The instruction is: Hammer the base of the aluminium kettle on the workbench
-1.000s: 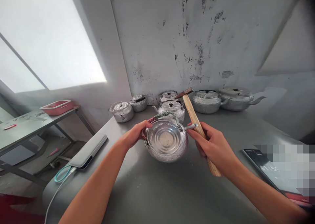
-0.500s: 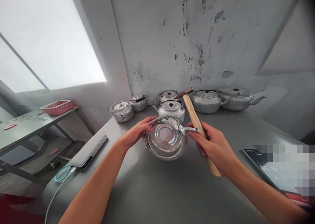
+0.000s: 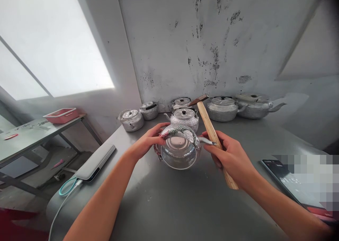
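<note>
A silver metal teapot [image 3: 178,156] with no lid is held up over the grey table, tilted so that its open mouth faces me. Its handle is wrapped in red and green cord. My left hand [image 3: 147,142] grips the pot's left side, with the thumb over the wrapped handle. In my right hand [image 3: 227,154] is a hammer [image 3: 208,122], its wooden handle slanting down to the right and its dark head up at the left. The right fingers are beside the pot's spout, and the hammer handle passes behind the spout tip.
Several lidded silver teapots [image 3: 222,110] line the back of the table [image 3: 169,212] by the wall. A power bank [image 3: 96,161] with a cable lies left, a phone [image 3: 291,184] right. A pink basket [image 3: 62,116] sits on another table.
The teapot has tilted in my hands, so its rim dips lower toward me and more of its upper outside shows. The hammer has hardly moved.
</note>
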Motion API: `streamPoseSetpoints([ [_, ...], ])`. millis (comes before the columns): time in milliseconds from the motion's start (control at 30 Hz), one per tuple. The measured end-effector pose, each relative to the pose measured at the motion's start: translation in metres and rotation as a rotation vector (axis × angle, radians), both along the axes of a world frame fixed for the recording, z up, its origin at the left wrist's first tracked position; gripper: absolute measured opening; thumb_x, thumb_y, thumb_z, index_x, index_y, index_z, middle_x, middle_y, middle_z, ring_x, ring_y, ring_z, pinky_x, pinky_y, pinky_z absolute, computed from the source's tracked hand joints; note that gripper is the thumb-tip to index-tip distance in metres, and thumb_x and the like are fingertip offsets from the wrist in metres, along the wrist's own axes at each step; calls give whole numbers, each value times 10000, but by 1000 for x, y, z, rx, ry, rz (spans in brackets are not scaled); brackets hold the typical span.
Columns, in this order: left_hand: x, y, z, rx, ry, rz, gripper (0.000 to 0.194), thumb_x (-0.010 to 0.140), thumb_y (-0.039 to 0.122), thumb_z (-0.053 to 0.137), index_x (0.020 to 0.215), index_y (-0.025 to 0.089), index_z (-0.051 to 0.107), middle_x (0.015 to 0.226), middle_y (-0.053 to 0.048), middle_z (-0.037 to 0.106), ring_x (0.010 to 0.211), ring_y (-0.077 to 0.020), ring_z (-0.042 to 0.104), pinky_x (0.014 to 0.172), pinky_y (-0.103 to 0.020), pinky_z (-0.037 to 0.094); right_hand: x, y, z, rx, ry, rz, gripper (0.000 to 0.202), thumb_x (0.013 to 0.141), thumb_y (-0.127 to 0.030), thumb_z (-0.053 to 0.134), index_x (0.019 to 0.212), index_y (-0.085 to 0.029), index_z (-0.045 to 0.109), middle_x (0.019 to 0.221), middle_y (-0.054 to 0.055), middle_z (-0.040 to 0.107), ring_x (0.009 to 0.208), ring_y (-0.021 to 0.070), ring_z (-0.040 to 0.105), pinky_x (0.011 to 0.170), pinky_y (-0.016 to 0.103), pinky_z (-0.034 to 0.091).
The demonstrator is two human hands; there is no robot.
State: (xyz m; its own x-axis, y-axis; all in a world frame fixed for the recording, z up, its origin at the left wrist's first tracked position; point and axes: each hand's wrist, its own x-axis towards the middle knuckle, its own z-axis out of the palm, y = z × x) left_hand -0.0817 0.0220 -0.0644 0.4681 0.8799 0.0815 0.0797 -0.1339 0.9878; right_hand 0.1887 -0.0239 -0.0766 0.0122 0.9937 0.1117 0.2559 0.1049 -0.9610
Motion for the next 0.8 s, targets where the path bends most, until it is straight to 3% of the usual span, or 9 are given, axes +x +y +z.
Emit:
streamPoseSetpoints([
  [367, -1, -5, 6, 49, 36, -16, 745, 754, 287, 781, 1442, 278, 497, 1361, -82, 582, 1259, -328, 533, 1067, -444, 393, 0, 0, 1, -19, -7, -12, 344, 744, -185, 591, 1078, -249, 641, 499, -98, 455, 417, 101, 401, 381, 202, 361],
  [800, 2, -9, 10, 141, 149, 49, 793, 714, 415, 849, 1417, 299, 503, 1239, -71, 605, 1076, -279, 587, 899, -360, 467, 3, 6, -2, -252, 137, 52, 554, 625, -160, 548, 1171, -217, 619, 471, -103, 382, 417, 104, 337, 358, 212, 303],
])
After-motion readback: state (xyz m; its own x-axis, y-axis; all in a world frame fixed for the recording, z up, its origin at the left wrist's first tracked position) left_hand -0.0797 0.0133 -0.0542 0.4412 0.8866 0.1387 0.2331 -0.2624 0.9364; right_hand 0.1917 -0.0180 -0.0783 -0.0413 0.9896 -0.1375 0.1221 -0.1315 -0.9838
